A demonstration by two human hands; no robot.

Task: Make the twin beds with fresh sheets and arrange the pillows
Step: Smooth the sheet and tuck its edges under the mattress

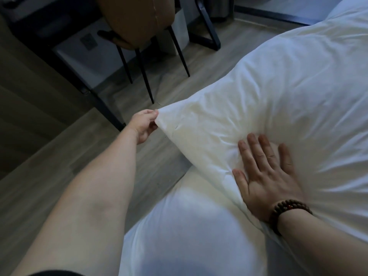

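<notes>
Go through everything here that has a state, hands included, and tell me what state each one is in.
pillow: plump, creased, one corner pulled out over the floor.
left hand: pinches that pillow corner.
right hand: flat, fingers spread, presses on the pillow.
bead bracelet: worn on the right wrist.
chair: stands upright on the floor.
white bedding: lies under the pillow's near edge, blurred.

On my feed the left forearm [95, 196] is stretched way out from the bottom-left corner, bare. The left hand [144, 125] has thumb and fingertips pinched on the very corner of the pillow [258, 96]. The right hand [266, 176] lies flat, palm down, fingers straight and a bit spread, pressing on that same pillow. There's a beaded bracelet [286, 213] on the right wrist.
</notes>
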